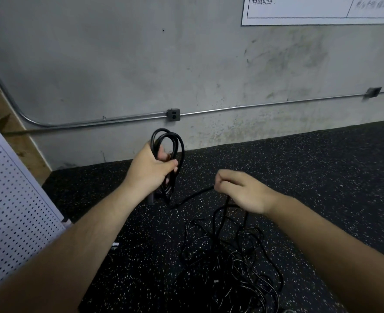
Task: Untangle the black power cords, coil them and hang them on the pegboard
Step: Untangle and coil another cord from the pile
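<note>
My left hand grips a small coil of black power cord, its loops standing above the fist and hanging below it. From the coil the same cord runs down and right to my right hand, which pinches it with curled fingers. Below my right hand the cord drops into a tangled pile of black cords on the floor. The white pegboard leans at the left edge, close to my left forearm.
The floor is black speckled rubber matting. A grey concrete wall stands ahead with a metal conduit and an outlet box. A white printed sheet hangs top right. Wooden boards stand behind the pegboard.
</note>
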A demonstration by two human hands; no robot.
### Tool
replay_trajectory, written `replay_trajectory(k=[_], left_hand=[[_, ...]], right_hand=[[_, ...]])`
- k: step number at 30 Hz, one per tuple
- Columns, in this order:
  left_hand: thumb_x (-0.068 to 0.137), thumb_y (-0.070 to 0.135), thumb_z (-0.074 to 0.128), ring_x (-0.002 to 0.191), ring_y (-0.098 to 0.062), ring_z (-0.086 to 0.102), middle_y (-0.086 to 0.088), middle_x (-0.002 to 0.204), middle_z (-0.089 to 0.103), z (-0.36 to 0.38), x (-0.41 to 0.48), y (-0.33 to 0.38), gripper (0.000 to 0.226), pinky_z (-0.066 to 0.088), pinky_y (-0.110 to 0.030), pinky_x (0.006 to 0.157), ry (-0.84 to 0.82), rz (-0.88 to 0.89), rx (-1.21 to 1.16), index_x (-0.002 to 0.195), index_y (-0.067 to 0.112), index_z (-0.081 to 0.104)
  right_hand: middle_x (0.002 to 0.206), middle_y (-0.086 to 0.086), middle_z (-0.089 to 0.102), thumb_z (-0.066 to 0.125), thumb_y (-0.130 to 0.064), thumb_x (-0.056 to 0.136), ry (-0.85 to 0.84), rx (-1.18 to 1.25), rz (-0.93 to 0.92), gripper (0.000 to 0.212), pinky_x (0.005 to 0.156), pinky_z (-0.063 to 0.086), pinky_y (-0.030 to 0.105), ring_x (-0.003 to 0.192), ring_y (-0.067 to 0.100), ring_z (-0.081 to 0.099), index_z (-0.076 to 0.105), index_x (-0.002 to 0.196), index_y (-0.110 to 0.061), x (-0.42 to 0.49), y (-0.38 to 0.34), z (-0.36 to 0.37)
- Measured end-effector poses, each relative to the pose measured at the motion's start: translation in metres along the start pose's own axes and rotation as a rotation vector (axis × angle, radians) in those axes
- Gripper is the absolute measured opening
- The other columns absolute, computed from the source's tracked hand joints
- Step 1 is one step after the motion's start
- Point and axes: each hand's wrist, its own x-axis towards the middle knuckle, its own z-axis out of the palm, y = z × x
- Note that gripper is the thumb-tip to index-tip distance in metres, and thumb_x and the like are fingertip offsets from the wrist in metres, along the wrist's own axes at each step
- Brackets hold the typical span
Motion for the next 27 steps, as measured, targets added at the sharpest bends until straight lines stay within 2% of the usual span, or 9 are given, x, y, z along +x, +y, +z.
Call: replay_trajectory(k=[4, 6, 8, 11, 13, 16, 19, 23, 27], left_hand=[[0.088, 0.003, 0.076, 0.078, -0.019, 0.073, 0.003, 0.079, 0.070, 0.015, -0.006, -0.001, 0.022, 0.062, -0.050, 0.072, -0.103, 0.026, 0.033, 0.089, 0.016, 0.058], [0.083, 0.013, 0.080, 0.075, -0.017, 0.069, 0.000, 0.079, 0.071, 0.018, -0.008, -0.002, 0.016, 0.058, -0.042, 0.073, -0.190, 0.119, 0.121, 0.089, 0.012, 0.065], [0.078, 0.029, 0.077, 0.074, -0.020, 0.062, -0.007, 0.077, 0.060, 0.019, -0.008, -0.001, 0.026, 0.054, -0.040, 0.070, -0.250, 0.167, 0.200, 0.078, 0.012, 0.057], [0.095, 0.036, 0.067, 0.071, -0.010, 0.055, 0.008, 0.071, 0.054, 0.023, -0.009, 0.001, 0.034, 0.041, -0.025, 0.065, -0.271, 0.168, 0.261, 0.069, 0.021, 0.049], [0.101, 0.047, 0.056, 0.059, -0.002, 0.056, 0.007, 0.066, 0.062, 0.023, -0.015, 0.007, 0.037, 0.043, -0.020, 0.060, -0.265, 0.051, 0.187, 0.072, 0.024, 0.055], [0.102, 0.057, 0.042, 0.051, -0.016, 0.059, -0.011, 0.060, 0.062, 0.023, -0.025, 0.017, 0.055, 0.046, -0.025, 0.056, -0.348, -0.073, -0.081, 0.074, 0.011, 0.053], [0.091, 0.069, 0.038, 0.046, -0.020, 0.057, -0.010, 0.059, 0.057, 0.020, -0.031, 0.023, 0.065, 0.046, -0.025, 0.046, -0.452, -0.121, -0.262, 0.079, 0.008, 0.055], [0.094, 0.034, 0.068, 0.037, -0.013, 0.037, -0.001, 0.056, 0.038, 0.019, -0.031, 0.018, 0.022, 0.032, -0.023, 0.040, -0.665, -0.112, -0.372, 0.091, 0.017, 0.054], [0.098, 0.021, 0.064, 0.033, -0.008, 0.024, 0.002, 0.052, 0.026, 0.018, -0.031, 0.020, 0.016, 0.020, -0.018, 0.038, -0.768, -0.177, -0.470, 0.097, 0.014, 0.050]], right_hand=[[0.081, -0.008, 0.058, 0.057, -0.031, 0.103, 0.130, -0.055, -0.227, 0.016, 0.075, 0.046, 0.034, 0.076, 0.009, 0.053, 0.059, 0.089, -0.023, 0.012, -0.018, 0.002], [0.087, -0.007, 0.062, 0.061, -0.026, 0.101, 0.220, -0.124, -0.357, 0.011, 0.077, 0.050, 0.033, 0.083, 0.010, 0.058, 0.065, 0.094, -0.019, 0.018, -0.021, 0.008], [0.091, -0.009, 0.067, 0.063, -0.027, 0.099, 0.297, -0.141, -0.399, 0.008, 0.080, 0.052, 0.037, 0.089, 0.012, 0.062, 0.068, 0.098, -0.021, 0.023, -0.023, 0.011], [0.091, -0.013, 0.071, 0.068, -0.031, 0.097, 0.402, -0.111, -0.363, 0.004, 0.081, 0.054, 0.040, 0.089, 0.009, 0.065, 0.069, 0.099, -0.027, 0.024, -0.026, 0.010], [0.084, -0.011, 0.068, 0.071, -0.038, 0.094, 0.450, -0.090, -0.323, 0.014, 0.073, 0.054, 0.038, 0.079, 0.008, 0.063, 0.062, 0.100, -0.028, 0.024, -0.029, 0.009], [0.078, -0.012, 0.057, 0.076, -0.043, 0.088, 0.501, -0.074, -0.251, 0.037, 0.061, 0.045, 0.024, 0.067, 0.002, 0.054, 0.048, 0.104, -0.027, 0.024, -0.033, 0.006], [0.082, -0.013, 0.054, 0.077, -0.045, 0.087, 0.503, -0.129, -0.239, 0.038, 0.061, 0.039, 0.018, 0.071, 0.000, 0.052, 0.048, 0.105, -0.026, 0.024, -0.032, 0.006], [0.089, -0.016, 0.050, 0.078, -0.043, 0.085, 0.581, -0.159, -0.313, 0.034, 0.071, 0.041, 0.016, 0.082, -0.001, 0.049, 0.053, 0.099, -0.025, 0.025, -0.031, 0.005], [0.101, -0.011, 0.059, 0.081, -0.044, 0.082, 0.551, -0.084, -0.337, 0.037, 0.086, 0.042, 0.014, 0.097, -0.001, 0.055, 0.059, 0.106, -0.027, 0.027, -0.028, 0.004]])
